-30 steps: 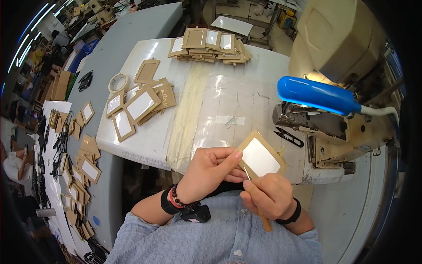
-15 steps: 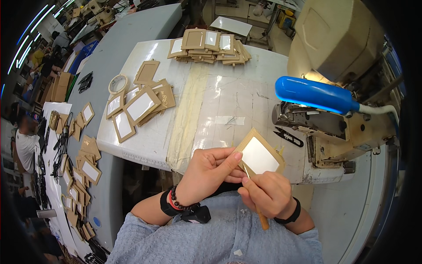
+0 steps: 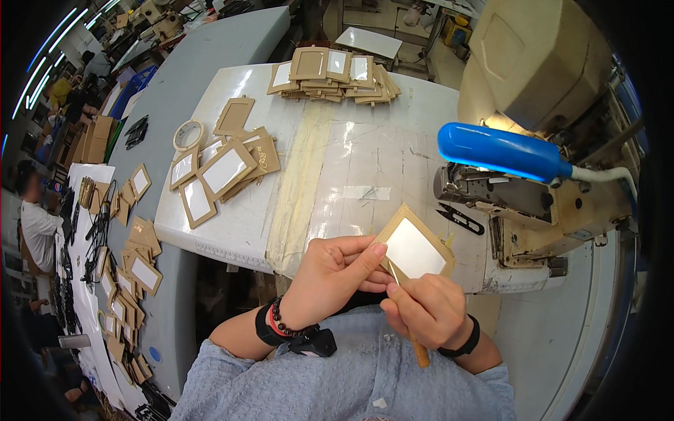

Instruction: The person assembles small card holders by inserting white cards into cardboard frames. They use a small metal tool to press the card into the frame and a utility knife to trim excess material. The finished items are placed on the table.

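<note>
A tan card holder (image 3: pixel 415 247) with a white window is tilted in front of me, above the near edge of the sewing table. My left hand (image 3: pixel 326 277) pinches its left corner between thumb and fingers. In my right hand (image 3: pixel 434 312) is an awl (image 3: pixel 420 351), its wooden handle pointing down out of my fist. The awl's thin metal shaft meets the lower left edge of the holder, close to my left fingertips; I cannot tell whether it pierces the material. Thread snips (image 3: pixel 462 219) lie on the table beyond the holder.
At right stands a sewing machine (image 3: pixel 523 203) with a blue lamp (image 3: pixel 502 152) over it. Card holders lie in a far stack (image 3: pixel 309 63) and a left pile (image 3: pixel 226 170), near a tape roll (image 3: pixel 189 135). More holders (image 3: pixel 144 272) cover the grey side table, beyond which a person (image 3: pixel 36 224) sits.
My hands, the awl and the card holder look unchanged. At the far left, the other person's head and body have shifted slightly.
</note>
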Motion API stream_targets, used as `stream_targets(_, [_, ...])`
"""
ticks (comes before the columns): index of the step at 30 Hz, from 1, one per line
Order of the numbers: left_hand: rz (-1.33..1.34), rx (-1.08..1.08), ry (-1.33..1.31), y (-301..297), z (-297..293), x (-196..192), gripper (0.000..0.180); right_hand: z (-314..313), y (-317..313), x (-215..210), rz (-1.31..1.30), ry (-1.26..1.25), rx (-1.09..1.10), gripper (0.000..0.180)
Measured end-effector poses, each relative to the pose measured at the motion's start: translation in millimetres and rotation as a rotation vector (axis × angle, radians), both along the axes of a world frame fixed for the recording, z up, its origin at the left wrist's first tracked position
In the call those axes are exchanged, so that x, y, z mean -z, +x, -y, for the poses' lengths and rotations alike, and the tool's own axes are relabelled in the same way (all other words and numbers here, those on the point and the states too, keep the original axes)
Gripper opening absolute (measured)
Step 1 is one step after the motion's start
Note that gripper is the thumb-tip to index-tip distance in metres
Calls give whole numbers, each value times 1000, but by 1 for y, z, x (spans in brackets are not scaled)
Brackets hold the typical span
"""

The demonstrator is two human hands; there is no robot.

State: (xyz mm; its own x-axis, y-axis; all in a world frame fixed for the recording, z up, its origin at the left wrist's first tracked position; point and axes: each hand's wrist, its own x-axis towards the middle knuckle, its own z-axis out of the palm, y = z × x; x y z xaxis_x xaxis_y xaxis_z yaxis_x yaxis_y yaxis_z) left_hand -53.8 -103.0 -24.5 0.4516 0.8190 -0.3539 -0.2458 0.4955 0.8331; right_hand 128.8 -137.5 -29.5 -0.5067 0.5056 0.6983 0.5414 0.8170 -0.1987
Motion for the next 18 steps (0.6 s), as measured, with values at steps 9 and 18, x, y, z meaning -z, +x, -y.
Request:
stream_targets(9, [-11,3,12,0,0,1,36,0,0,-1,3,-7,4,18])
stream_targets(18, [-35,13,28,1,0,1,34,-1,-2,-6,-38,-87,23,12])
